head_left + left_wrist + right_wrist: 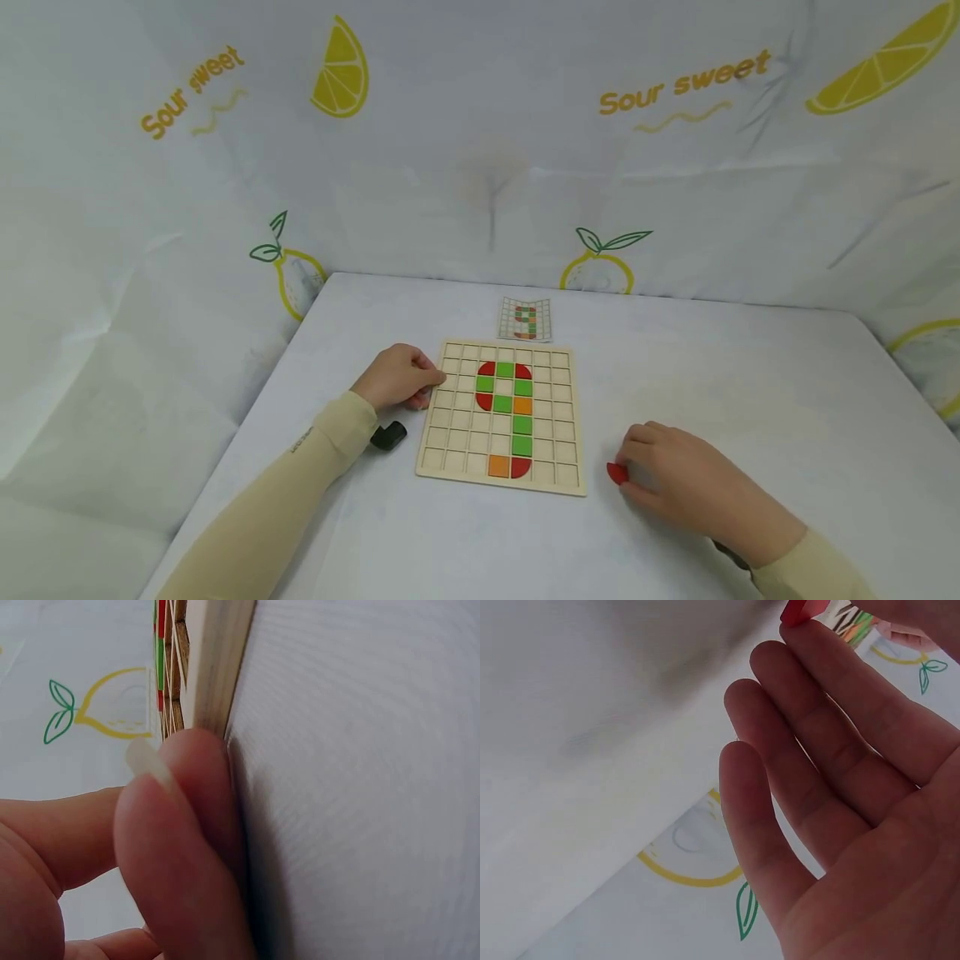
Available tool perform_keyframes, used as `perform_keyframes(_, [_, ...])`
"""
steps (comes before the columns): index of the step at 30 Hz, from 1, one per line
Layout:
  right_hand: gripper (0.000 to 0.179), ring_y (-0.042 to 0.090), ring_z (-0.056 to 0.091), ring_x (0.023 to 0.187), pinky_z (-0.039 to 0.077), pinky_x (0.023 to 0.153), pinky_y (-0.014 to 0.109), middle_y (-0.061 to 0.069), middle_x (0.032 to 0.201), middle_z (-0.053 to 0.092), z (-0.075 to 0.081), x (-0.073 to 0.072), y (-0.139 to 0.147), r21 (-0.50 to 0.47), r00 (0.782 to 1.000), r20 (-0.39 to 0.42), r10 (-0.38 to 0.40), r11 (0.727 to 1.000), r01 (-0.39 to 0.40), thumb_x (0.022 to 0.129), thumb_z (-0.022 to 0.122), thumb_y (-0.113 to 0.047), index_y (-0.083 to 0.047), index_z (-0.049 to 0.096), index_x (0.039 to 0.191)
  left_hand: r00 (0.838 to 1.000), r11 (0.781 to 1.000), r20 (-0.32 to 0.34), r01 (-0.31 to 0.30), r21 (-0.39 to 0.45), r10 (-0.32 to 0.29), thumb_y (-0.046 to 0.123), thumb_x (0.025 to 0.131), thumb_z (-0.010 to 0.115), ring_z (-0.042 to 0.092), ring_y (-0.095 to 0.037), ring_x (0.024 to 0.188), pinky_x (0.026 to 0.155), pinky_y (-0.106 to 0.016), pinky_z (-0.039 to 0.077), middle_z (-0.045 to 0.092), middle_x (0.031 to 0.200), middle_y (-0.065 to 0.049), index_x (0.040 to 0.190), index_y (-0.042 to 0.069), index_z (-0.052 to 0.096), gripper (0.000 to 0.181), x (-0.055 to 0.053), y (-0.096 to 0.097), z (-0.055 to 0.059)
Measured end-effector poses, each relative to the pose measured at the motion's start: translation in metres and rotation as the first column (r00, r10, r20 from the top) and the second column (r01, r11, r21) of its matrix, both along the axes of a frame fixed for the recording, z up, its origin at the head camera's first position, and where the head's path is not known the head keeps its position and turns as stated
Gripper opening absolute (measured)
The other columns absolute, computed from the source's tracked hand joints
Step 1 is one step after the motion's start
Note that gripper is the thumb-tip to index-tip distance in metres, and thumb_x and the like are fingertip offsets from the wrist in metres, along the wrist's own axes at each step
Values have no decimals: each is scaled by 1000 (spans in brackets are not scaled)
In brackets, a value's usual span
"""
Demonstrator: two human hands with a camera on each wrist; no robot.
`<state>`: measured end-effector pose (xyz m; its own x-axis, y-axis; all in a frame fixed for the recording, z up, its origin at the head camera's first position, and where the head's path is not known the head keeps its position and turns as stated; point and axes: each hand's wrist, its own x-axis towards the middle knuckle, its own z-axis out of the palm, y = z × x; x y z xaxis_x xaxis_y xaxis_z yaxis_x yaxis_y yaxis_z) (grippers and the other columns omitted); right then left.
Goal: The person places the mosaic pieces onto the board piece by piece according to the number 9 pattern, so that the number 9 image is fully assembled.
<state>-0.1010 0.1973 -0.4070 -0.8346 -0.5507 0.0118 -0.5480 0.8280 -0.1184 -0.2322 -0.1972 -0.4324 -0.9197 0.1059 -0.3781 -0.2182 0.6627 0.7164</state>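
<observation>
Near the middle of the table lies a wooden grid board (457,418), with red, green and orange tiles set in its cells in the shape of a 9. My left hand (401,377) is at the board's left edge, its fingertips touching the wooden side (217,667), as the left wrist view shows. To the right of the board, my right hand (675,475) pinches a red tile (617,473) with a rounded side between thumb and index finger, low over the table. In the right wrist view the red tile (802,610) shows at the top; the other fingers extend beside it.
Behind the board lies a small pattern card (525,320) with the same coloured figure on a grid. A black curved object (388,436) is by the left wrist. White cloth with lemon prints (480,167) rises along the back and left of the white table (675,358).
</observation>
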Motion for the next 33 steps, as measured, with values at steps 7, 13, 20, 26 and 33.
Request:
perform_keyframes(7, [14,4,56,85,58,78,31,-17,92,64,12,-14,-28,-6,998,11,54,999,-54,87,90,-23,-26,77,91,1000,1000,5,-8,8,8,30,99,81,66,-12,58,61,-24,56,73,73,-5,103,9,71,23,1,0,-1])
perform_keyframes(13, [13,6,57,86,57,78,33,-14,93,66,20,-24,-52,-18,994,-4,113,993,-114,87,89,-22,-23,77,91,1000,1000,2,-5,18,5,29,99,81,66,-12,57,60,-24,56,73,73,-5,101,9,71,22,1,-1,0])
perform_keyframes(20, [9,6,57,84,56,78,32,-11,91,68,22,-33,-78,-51,988,5,157,986,-156,88,87,-20,-20,79,92,1000,1000,2,-5,17,5,29,99,80,66,-12,58,60,-24,56,74,74,-5,101,9,71,22,0,0,-1])
perform_keyframes(26, [7,9,56,84,55,79,32,-10,90,67,18,-38,-101,-39,979,-7,203,978,-203,87,85,-18,-19,78,89,1000,1000,8,-10,7,10,30,100,80,66,-11,57,59,-23,56,74,74,-5,102,9,71,22,-1,1,-1])
perform_keyframes(33, [16,7,49,77,50,74,27,-12,82,59,12,-40,-129,-57,968,-22,250,966,-251,89,86,-25,-19,73,84,1000,1000,1,1,5,-1,30,100,80,66,-12,56,60,-24,55,73,72,-4,100,10,72,22,1,0,1])
